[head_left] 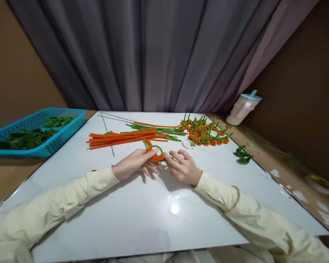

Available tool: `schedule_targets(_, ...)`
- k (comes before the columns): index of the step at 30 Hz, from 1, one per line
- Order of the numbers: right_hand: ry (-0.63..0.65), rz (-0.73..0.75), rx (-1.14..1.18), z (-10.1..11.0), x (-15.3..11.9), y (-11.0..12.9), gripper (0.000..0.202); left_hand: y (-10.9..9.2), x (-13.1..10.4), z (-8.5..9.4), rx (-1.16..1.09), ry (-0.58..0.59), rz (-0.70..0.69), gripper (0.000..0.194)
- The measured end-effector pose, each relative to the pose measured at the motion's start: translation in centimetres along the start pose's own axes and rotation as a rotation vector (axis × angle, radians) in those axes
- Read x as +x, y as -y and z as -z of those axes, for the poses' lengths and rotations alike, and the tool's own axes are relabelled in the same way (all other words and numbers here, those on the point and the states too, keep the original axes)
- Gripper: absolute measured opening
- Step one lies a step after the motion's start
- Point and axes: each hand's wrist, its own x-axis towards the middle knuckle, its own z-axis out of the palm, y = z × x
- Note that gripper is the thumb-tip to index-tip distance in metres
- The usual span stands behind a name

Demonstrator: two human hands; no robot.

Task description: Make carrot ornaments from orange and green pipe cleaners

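Between my hands is an orange and green pipe-cleaner piece, bent with a green loop on top. My left hand pinches it between thumb and fingers, the other fingers spread below. The fingertips of my right hand are closed at the piece's right end, where a thin green stem shows. Just beyond lies a bundle of orange pipe cleaners, with green pipe cleaners behind it. A cluster of finished orange and green pieces stands at the back right.
A blue basket of green pieces sits at the left. White tape lies near the cluster. Green curled pieces are on the right, a lidded cup behind. Thin dark wires lie at the back left.
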Motion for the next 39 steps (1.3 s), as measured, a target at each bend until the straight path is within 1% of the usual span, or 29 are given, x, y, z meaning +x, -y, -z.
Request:
schedule_targets(1, 0.019, 0.028, 0.017, 0.1, 0.0, 0.1, 0.022, 0.3, 0.2, 0.1, -0.059, 0.009, 0.000, 0.040)
schedule_targets(3, 0.056, 0.071, 0.042, 0.1, 0.1, 0.2, 0.025, 0.6, 0.3, 0.5, -0.109, 0.042, 0.015, 0.031)
schedule_targets(5, 0.076, 0.089, 0.052, 0.0, 0.1, 0.1, 0.027, 0.9, 0.3, 0.8, -0.087, 0.080, 0.034, 0.027)
schedule_targets(8, 0.090, 0.095, 0.065, -0.3, 0.0, -0.2, 0.030, 1.2, 0.4, 1.0, -0.035, 0.114, 0.013, 0.022)
schedule_targets(14, 0.119, 0.082, 0.042, -0.8, -0.4, -1.3, 0.032, 0.9, 0.8, 1.4, 0.011, 0.035, 0.015, 0.014)
schedule_targets(16, 0.107, 0.068, 0.023, -0.8, -0.5, -1.7, 0.030, 0.6, 0.8, 1.8, 0.026, 0.036, 0.012, 0.013)
schedule_targets(19, 0.096, 0.056, -0.009, -0.9, -0.7, -2.2, 0.027, 0.4, 0.7, 2.2, 0.061, 0.043, 0.015, 0.014)
schedule_targets(21, 0.094, 0.057, -0.016, -1.0, -0.8, -2.2, 0.028, 0.4, 0.6, 2.1, 0.093, 0.045, 0.022, 0.017)
schedule_targets(25, 0.106, 0.069, -0.010, -1.0, -0.7, -2.0, 0.029, 0.4, 0.4, 1.5, 0.134, 0.072, 0.039, 0.036)
schedule_targets(27, 0.117, 0.070, -0.014, -1.0, -0.8, -2.1, 0.028, 0.3, 0.3, 1.2, 0.151, 0.090, 0.056, 0.043)
schedule_targets(30, 0.135, 0.048, -0.055, -0.9, -0.9, -2.5, 0.028, 0.1, 0.1, 1.0, 0.198, 0.132, 0.095, 0.043)
schedule_targets(33, 0.139, 0.026, -0.113, -0.9, -1.0, -2.9, 0.027, -0.1, -0.1, 1.2, 0.234, 0.165, 0.075, 0.045)
schedule_targets(37, 0.114, 0.032, -0.142, -0.9, -0.9, -3.0, 0.026, -0.1, 0.0, 1.9, 0.192, 0.242, 0.049, 0.032)
schedule_targets(39, 0.122, 0.026, -0.144, -0.8, -0.9, -2.9, 0.027, 0.0, 0.1, 2.2, 0.174, 0.285, 0.046, 0.029)
